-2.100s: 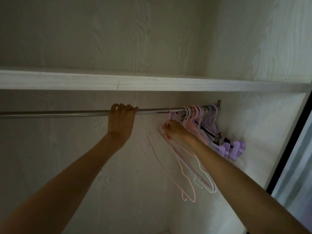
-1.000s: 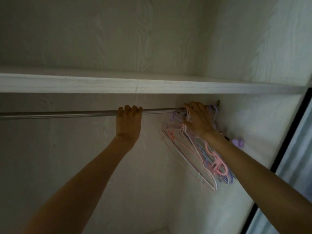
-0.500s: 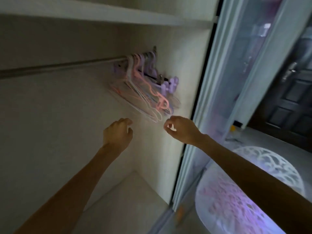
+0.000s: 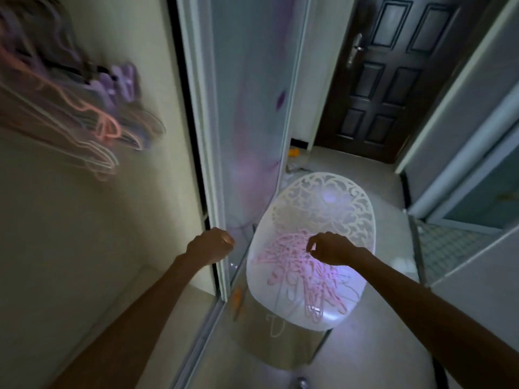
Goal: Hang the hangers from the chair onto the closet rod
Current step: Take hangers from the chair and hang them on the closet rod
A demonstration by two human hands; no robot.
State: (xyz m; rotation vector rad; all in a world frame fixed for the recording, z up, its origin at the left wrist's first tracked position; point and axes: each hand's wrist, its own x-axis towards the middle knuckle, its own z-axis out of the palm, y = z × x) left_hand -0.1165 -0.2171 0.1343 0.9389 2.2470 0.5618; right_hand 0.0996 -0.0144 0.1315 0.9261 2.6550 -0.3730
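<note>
A pile of pink and pale hangers (image 4: 297, 272) lies tangled on the seat of a white chair (image 4: 320, 203) with a lace-cut back, standing just outside the closet. My right hand (image 4: 328, 247) hovers above the pile with its fingers loosely curled and holds nothing. My left hand (image 4: 210, 245) hangs loosely curled near the closet door frame, also holding nothing. Several hung hangers (image 4: 84, 108), pink, white and purple, show blurred at the upper left inside the closet. The rod itself is out of view.
The sliding closet door and its frame (image 4: 216, 164) stand between the closet and the chair. A dark panelled door (image 4: 387, 74) closes the hallway behind. A glass door (image 4: 477, 169) is at the right. A small orange thing (image 4: 293, 152) lies on the floor.
Both hands let go of the rod and hung hangers and dropped down. The view swung right and down from the closet rod to the chair with the hanger pile.
</note>
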